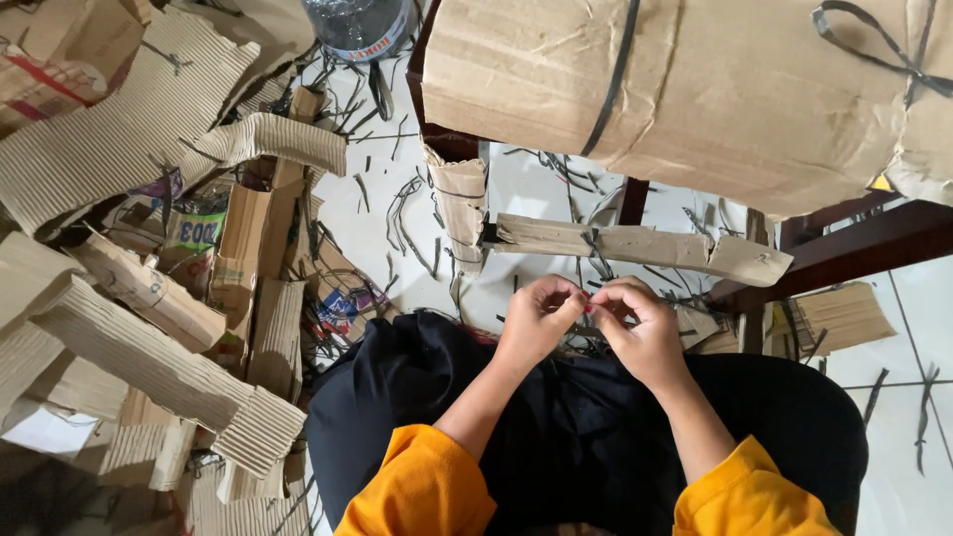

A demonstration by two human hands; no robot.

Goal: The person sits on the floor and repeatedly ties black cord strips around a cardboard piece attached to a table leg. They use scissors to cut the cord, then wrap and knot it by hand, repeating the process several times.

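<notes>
— What lies around the person?

— To their left, a heap of torn corrugated cardboard [149,328] spreads over the white tiled floor [377,189], mixed with printed carton scraps. Thin black strap offcuts [407,213] are scattered across the tiles. At the top edge stands the bottom of a clear plastic bottle [357,25].

— And in front of them?

— A big cardboard bundle [695,89], bound with black strapping, rests on a dark wooden frame [864,243] and fills the upper right. Just below it a long folded cardboard strip [635,246] juts sideways, right above the hands, with black strap bits tied around it.

— What are the hands doing?

— Both are raised over the lap, which is covered in black cloth [556,427]; the sleeves are orange. The left hand [536,323] and the right hand [640,333] meet, fingertips touching.

— How do the fingers stand?

— Pressed together on both hands, curled inward, pinching a small thing [590,309] between them at the spot where the hands meet. It shows a hint of red, but it is too small to tell what it is.

— Does anything block it?

— The curled fingers themselves hide most of it.
</notes>
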